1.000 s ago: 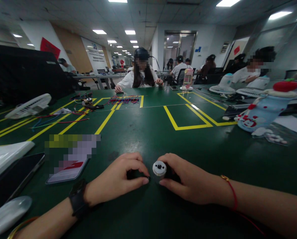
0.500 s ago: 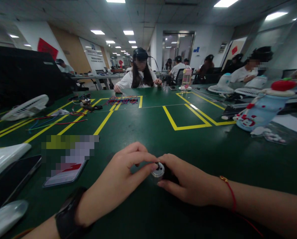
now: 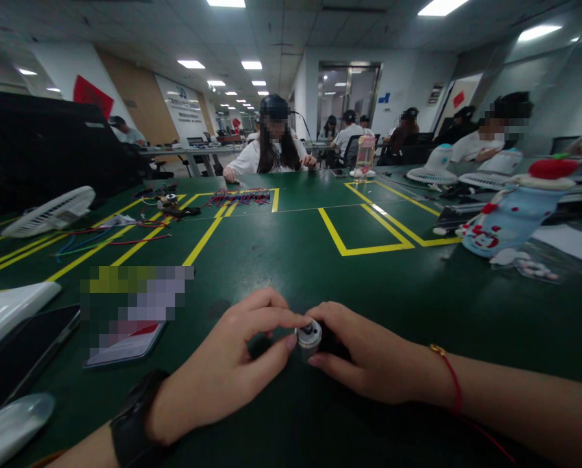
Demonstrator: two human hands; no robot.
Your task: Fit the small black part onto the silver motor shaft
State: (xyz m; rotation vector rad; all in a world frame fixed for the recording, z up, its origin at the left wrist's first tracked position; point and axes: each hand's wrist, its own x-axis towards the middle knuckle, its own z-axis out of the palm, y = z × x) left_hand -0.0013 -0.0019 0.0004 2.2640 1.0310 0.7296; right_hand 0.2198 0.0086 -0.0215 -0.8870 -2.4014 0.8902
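Observation:
A small silvery metal cylinder (image 3: 309, 337) with dark holes in its top face stands upright on the green table (image 3: 271, 260). My right hand (image 3: 369, 354) is closed round its right side, thumb at the near side and fingers behind. My left hand (image 3: 245, 348) is at the cylinder's left, the index fingertip touching the top near a dark central part. Its thumb is apart from that finger, beside the cylinder's left edge. The cylinder's right side is hidden by my right hand.
At left lie a card (image 3: 135, 325), a dark phone-like slab (image 3: 32, 344), a white mouse (image 3: 15, 422) and wires (image 3: 139, 240). A blue bottle (image 3: 515, 214) stands right. Across the table sits a person (image 3: 276, 143) near bundled wires (image 3: 242, 197).
My left thumb has moved off the cylinder's top, down and to the left, opening a gap from the index finger. My right hand and the cylinder have stayed in place.

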